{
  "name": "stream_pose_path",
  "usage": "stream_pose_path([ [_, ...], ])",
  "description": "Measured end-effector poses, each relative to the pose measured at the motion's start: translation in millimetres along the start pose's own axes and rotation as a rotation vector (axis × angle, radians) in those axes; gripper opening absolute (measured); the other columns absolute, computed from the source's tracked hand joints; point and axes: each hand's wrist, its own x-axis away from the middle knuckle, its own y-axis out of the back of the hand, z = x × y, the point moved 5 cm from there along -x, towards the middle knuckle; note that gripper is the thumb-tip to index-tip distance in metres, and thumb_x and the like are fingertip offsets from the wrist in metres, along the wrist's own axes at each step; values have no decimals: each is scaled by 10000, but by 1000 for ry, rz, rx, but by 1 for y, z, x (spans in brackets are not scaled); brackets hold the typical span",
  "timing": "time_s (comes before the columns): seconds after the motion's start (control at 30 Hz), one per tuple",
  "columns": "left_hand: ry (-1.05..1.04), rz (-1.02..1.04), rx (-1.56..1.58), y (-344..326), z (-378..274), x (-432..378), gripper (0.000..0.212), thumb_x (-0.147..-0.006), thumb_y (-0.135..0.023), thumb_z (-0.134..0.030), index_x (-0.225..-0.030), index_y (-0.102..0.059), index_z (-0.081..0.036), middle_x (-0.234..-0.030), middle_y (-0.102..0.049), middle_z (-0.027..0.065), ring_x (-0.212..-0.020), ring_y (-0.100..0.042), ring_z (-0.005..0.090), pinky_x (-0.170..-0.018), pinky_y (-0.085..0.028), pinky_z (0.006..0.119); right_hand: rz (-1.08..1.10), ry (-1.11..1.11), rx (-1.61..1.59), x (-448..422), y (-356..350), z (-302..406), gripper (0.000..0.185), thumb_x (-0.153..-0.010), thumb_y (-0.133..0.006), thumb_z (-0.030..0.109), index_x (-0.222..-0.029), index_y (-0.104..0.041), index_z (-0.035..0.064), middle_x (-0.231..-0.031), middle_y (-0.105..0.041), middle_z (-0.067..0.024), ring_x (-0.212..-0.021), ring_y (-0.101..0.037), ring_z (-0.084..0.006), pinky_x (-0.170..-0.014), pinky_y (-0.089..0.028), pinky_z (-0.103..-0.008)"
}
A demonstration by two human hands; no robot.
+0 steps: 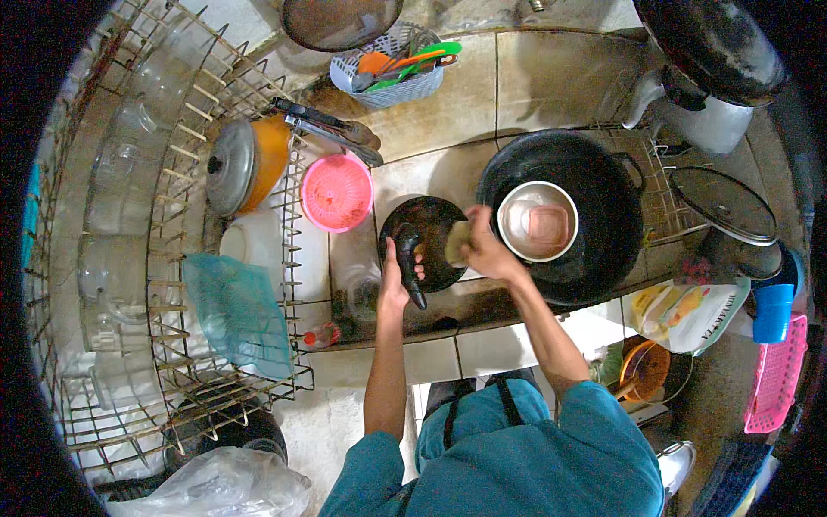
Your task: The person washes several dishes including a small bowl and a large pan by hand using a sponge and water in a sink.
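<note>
In my left hand (393, 278) is the black curved handle (408, 262) of a dark round pan or mortar-like vessel (429, 220); its exact kind cannot be told. My right hand (488, 245) closes on a yellowish-green sponge or pad (457, 244) against the vessel's right side. Just right of that hand, a metal bowl (538, 187) with a small pinkish square container (549, 225) inside sits in a large black basin (601, 271). A pink plastic strainer (338, 192) lies left of the dark vessel.
A wire dish rack (169, 239) with glassware and an orange lidded pot (268, 155) fills the left. Behind stands a grey basket (400, 94) of utensils. At right are a glass lid (723, 205), a blue cup (772, 313) and a pink plastic basket (775, 381).
</note>
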Motion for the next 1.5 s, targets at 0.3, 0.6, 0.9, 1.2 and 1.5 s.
stream_pose_path([
  [0.3,-46,-132,-245,-5,6,24,402,-923,-371,-479,-942,-531,-110,-654,-558,10,-483,-512,117,-431,-427,252,-277,181,63,8,-62,29,237,-759,-625,55,-975,-565,-22,-887,-555,-199,-802,-575,-381,-700,-468,-403],
  [0.6,-272,-244,-629,-25,-8,39,379,-954,-329,-419,-925,-406,-49,-606,-451,44,-373,-422,127,-321,-346,259,-148,139,396,-20,-70,4,252,-766,-555,85,-1015,-551,48,-879,-565,-191,-698,-580,-391,-596,-486,-450],
  [0.9,-291,-272,-752,-15,-12,39,392,-954,-325,-406,-903,-413,-27,-582,-442,49,-353,-425,133,-323,-356,275,-230,273,354,-20,-77,8,167,-746,-573,56,-910,-602,50,-751,-567,-173,-639,-578,-367,-547,-476,-434],
  [1.2,-309,-320,-808,-6,-7,37,479,-941,-345,-446,-749,-502,-36,-481,-455,29,-357,-456,124,-323,-365,286,-313,183,321,-22,-79,-10,104,-771,-572,67,-734,-581,-31,-671,-509,-179,-571,-535,-358,-488,-437,-401],
  [1.5,-350,-324,-991,-8,-22,39,429,-912,-445,-430,-1009,-504,-16,-632,-537,34,-488,-525,120,-416,-422,249,-211,178,127,-22,-69,1,140,-777,-539,58,-886,-620,23,-766,-582,-169,-677,-571,-356,-604,-473,-410],
])
